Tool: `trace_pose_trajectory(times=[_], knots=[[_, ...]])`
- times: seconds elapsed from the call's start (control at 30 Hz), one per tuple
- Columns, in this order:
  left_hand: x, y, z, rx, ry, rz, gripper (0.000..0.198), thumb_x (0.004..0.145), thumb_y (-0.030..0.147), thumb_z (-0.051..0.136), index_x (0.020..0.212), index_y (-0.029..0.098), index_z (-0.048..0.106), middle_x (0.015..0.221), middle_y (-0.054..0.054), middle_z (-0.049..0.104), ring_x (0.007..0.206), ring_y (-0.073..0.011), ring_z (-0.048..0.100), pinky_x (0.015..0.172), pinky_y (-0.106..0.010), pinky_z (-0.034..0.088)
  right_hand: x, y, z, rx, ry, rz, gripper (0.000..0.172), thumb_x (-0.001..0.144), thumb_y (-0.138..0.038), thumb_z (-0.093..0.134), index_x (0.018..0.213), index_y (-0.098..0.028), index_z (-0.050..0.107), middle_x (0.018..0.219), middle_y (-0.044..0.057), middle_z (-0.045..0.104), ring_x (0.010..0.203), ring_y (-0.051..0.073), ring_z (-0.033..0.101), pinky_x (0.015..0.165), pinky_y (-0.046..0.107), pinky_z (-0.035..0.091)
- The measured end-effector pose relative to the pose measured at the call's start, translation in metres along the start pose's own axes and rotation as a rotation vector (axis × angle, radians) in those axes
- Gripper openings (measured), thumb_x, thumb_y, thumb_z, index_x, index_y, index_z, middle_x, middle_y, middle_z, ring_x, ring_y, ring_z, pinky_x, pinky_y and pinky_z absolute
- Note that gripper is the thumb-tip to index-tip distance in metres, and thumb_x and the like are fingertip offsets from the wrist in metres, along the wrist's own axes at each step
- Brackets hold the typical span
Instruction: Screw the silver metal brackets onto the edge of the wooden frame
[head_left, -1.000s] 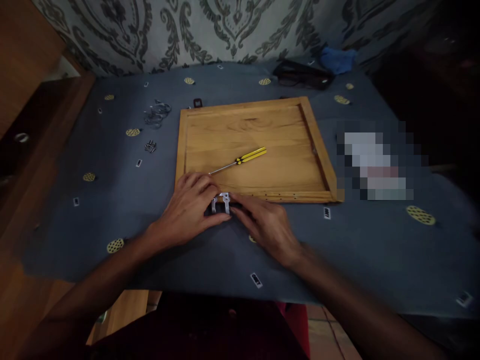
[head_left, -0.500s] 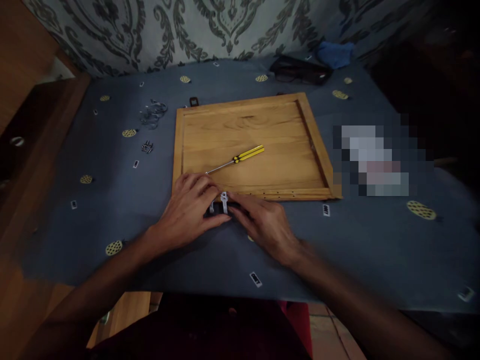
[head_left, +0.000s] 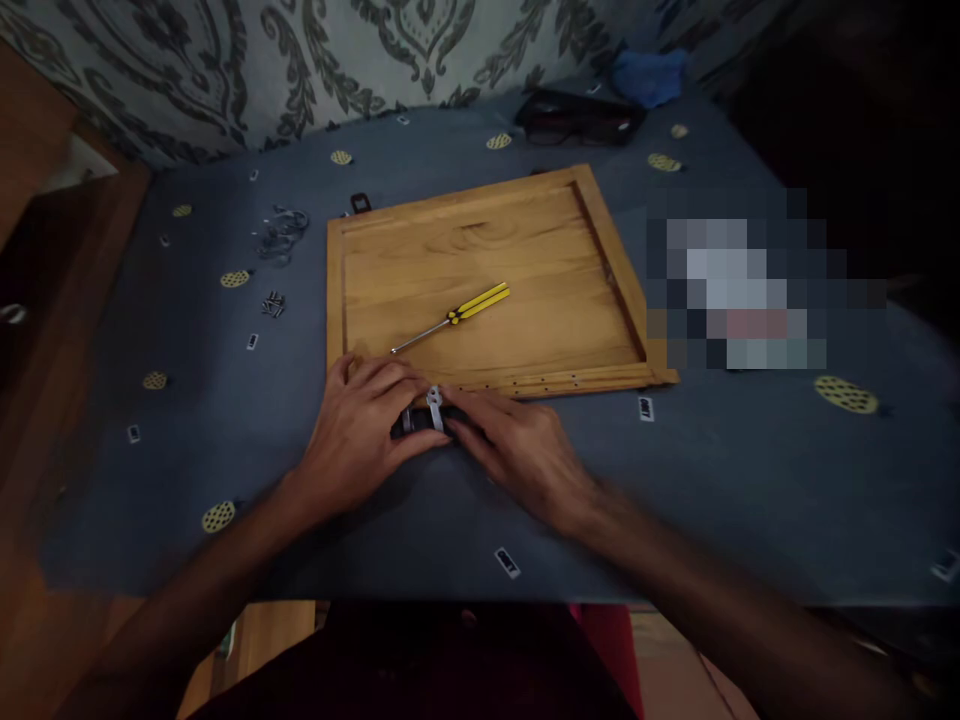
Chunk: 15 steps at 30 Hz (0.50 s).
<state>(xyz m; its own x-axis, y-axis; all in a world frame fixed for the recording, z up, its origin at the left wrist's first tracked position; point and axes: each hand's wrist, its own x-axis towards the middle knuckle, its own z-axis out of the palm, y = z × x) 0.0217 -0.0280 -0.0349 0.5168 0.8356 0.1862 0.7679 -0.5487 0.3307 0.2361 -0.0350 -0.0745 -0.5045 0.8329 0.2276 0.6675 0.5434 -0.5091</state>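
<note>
A small silver metal hook bracket (head_left: pixel 433 409) rests at the near edge of a framed wooden panel (head_left: pixel 525 250) that lies flat on the blue cloth. My left hand (head_left: pixel 358 430) curls around the bracket from the left, and my right hand (head_left: pixel 517 450) pinches it from the right. Both sets of fingers are closed on it. A yellow-handled screwdriver (head_left: pixel 454 316) lies on the panel just beyond my fingers, tip toward my left hand. A row of small holes runs along the panel's near rail.
A pile of metal hooks (head_left: pixel 279 232) and a small heap of screws (head_left: pixel 273 303) lie left of the panel. Dark glasses (head_left: pixel 577 115) and a blue cloth bundle (head_left: pixel 645 75) sit at the back. A blurred patch lies right of the panel. The table's edge is near my body.
The view has shifted, so the panel and objects sit a little further left and higher. My hands stay closed on the bracket at the panel's near edge.
</note>
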Motion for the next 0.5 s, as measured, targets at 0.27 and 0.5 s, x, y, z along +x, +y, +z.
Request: trace_pose_trajectory(times=[0.27,0.5], knots=[[0.0001,0.0008,-0.0012,0.009,-0.006,0.000,0.037,0.095,0.049,0.076,0.118,0.022,0.069,0.119,-0.007,0.078,0.120,-0.0301,0.069,0.111,-0.055,0.039,-0.0053,-0.0001,-0.0013,0.047,0.016,0.006,0.037,0.104,-0.018,0.054,0.139,-0.018,0.065,0.121,0.012,0.081,0.096,0.024,0.082,0.082,0.036,0.068],[-0.0006,0.0006,-0.0016,0.003,-0.017,-0.003,0.036,0.095,0.049,0.076,0.119,0.023,0.069,0.119,-0.008,0.078,0.123,-0.0314,0.068,0.111,-0.057,0.039,-0.0089,-0.0012,-0.0075,-0.051,0.166,-0.034,0.030,0.107,-0.018,0.048,0.119,-0.019,0.075,0.097,0.007,0.080,0.078,0.018,0.079,0.063,0.025,0.061]])
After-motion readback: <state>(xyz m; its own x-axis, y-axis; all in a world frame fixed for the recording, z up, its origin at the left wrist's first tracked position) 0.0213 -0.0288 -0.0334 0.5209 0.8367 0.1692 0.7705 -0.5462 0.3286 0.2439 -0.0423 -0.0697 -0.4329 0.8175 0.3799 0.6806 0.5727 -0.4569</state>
